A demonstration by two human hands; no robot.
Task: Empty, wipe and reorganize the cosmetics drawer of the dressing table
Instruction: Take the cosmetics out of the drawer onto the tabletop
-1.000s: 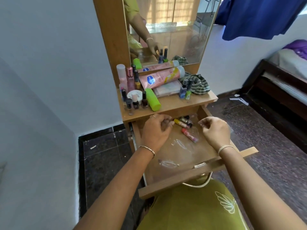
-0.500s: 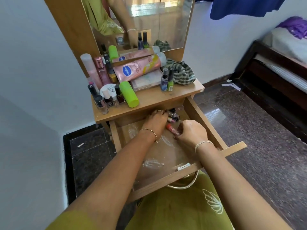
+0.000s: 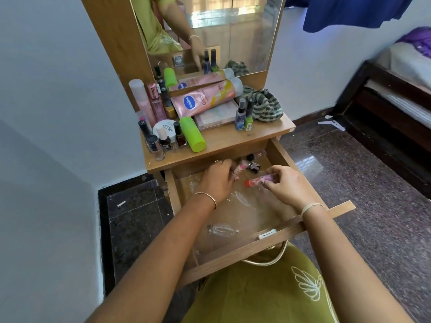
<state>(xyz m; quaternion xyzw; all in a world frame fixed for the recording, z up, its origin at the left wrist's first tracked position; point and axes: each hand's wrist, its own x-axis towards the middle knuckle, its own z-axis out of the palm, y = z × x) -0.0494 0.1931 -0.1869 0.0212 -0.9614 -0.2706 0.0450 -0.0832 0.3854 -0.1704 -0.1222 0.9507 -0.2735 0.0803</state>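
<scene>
Drawer (image 3: 256,247) of the dressing table is pulled out twd me, under the tabletop (image 3: 233,138). From my end, L hand (image 3: 215,181) sits at the drawer's back left, fingers curled round a small pink-capped item (image 3: 239,170); I can't tell what sort of cosmetic it is. R hand (image 3: 290,188) pinches a red-and-pink tube (image 3: 258,180) by its far end, tube approx level, red end pointing twd L hand; can't tell if it touches the drawer floor. Betw the hands, at the back, a dark bottle (image 3: 254,167) lies on its side, w/ a black cap (image 3: 250,157) just behind it under the tabletop edge. Clear plastic sheet (image 3: 235,199) lines the bottom, and a small white piece (image 3: 267,234) lies against the front wall inside.

Up top: Vaseline tube (image 3: 205,99) lying on a flat case (image 3: 215,117), green cylinder (image 3: 192,134) on its side, nail polish bottles (image 3: 163,141) clustered front left, blue bottle (image 3: 240,116) and green bottle (image 3: 249,117) upright beside a striped cloth (image 3: 264,103).
</scene>
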